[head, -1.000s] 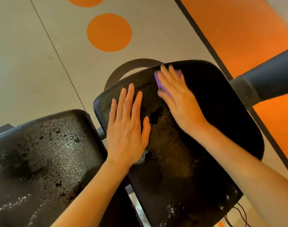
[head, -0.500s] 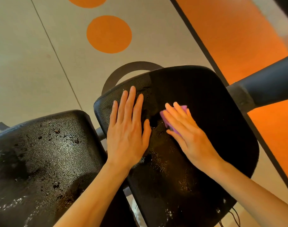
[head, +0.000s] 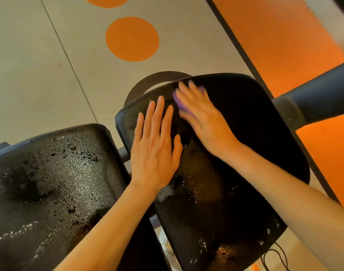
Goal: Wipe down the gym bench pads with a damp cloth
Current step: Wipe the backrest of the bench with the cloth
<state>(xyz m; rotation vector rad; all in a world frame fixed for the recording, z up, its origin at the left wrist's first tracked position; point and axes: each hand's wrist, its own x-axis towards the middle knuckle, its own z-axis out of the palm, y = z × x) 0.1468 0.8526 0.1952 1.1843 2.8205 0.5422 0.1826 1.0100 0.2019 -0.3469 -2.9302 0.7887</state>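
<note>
The right hand (head: pixel 201 122) pressed flat on the soft cloth (head: pixel 177 101); the left hand (head: pixel 155 147), fingers straight, steadied the wet, probably slippery pad (head: pixel 245 133).

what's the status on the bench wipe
Left hand flat on right pad. Right hand pressing purple cloth near far edge. Nothing in the way.

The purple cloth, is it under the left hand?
No, the purple cloth is under the right hand, while the left hand lies flat on the bare pad.
</note>
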